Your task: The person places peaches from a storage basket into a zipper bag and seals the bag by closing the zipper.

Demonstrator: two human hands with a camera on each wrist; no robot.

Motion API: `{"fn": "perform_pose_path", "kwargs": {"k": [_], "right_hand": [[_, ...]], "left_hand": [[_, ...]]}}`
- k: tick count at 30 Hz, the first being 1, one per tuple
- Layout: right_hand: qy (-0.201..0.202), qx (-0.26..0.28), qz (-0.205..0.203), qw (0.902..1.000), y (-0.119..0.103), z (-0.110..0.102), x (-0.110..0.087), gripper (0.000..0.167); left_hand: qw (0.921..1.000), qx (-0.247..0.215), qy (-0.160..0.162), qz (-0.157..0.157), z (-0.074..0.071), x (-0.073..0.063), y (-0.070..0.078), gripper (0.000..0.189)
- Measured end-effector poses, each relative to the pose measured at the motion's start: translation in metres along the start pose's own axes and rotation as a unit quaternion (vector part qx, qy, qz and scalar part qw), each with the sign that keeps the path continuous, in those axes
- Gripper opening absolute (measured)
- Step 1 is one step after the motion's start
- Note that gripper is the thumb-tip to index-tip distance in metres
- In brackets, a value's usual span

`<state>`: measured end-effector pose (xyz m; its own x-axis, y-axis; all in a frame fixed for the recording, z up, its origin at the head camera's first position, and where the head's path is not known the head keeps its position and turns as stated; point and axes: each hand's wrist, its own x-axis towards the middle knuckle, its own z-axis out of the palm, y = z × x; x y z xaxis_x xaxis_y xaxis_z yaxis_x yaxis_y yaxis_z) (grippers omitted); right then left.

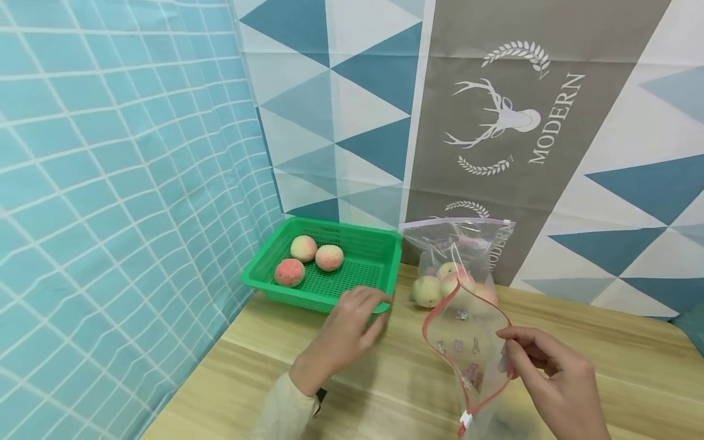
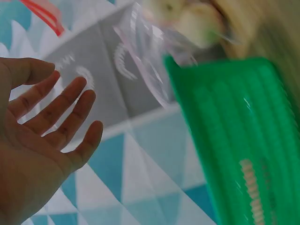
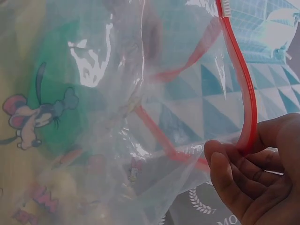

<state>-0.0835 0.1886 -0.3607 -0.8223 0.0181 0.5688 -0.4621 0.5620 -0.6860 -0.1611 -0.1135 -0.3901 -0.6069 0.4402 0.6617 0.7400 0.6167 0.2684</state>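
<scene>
In the head view my right hand [image 1: 555, 373] pinches the red zip edge of a clear, printed zip bag [image 1: 462, 342], whose mouth gapes toward the camera. The right wrist view shows thumb and fingers closed on that red zip strip [image 3: 248, 108]. My left hand [image 1: 349, 330], fingers relaxed and nothing in them, is by the front right corner of the green basket [image 1: 264, 282]. Three peaches lie in the basket: a redder peach [image 1: 289, 272], a pale peach [image 1: 304, 249] and another peach [image 1: 329, 258].
Behind the open bag stands a second clear zip bag [image 1: 456, 235] holding several peaches [image 1: 426, 291]. The wooden table [image 1: 242, 354] meets a blue tiled-pattern wall [image 1: 137, 183] at the left and a patterned wall [image 1: 374, 73] at the back.
</scene>
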Motion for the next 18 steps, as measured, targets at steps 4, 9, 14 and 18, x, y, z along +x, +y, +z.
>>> {"fn": "perform_pose_path", "kwargs": {"k": [4, 9, 14, 18], "right_hand": [[0.003, 0.008, -0.015, 0.9999, 0.001, 0.002, -0.001, 0.023], [0.004, 0.007, -0.024, 0.9997, -0.001, 0.006, 0.000, 0.023], [-0.010, 0.003, -0.021, 0.9997, -0.002, 0.012, 0.003, 0.021], [-0.010, -0.010, -0.010, 0.9998, -0.003, 0.013, 0.004, 0.020]], "left_hand": [[0.9990, 0.007, 0.013, -0.042, -0.010, -0.013, -0.023, 0.024], [0.9936, 0.013, 0.031, -0.108, -0.022, -0.030, -0.058, 0.029], [0.9764, -0.001, 0.058, -0.208, -0.031, -0.056, -0.102, 0.030], [0.9612, -0.015, 0.081, -0.263, -0.037, -0.073, -0.130, 0.030]]}}
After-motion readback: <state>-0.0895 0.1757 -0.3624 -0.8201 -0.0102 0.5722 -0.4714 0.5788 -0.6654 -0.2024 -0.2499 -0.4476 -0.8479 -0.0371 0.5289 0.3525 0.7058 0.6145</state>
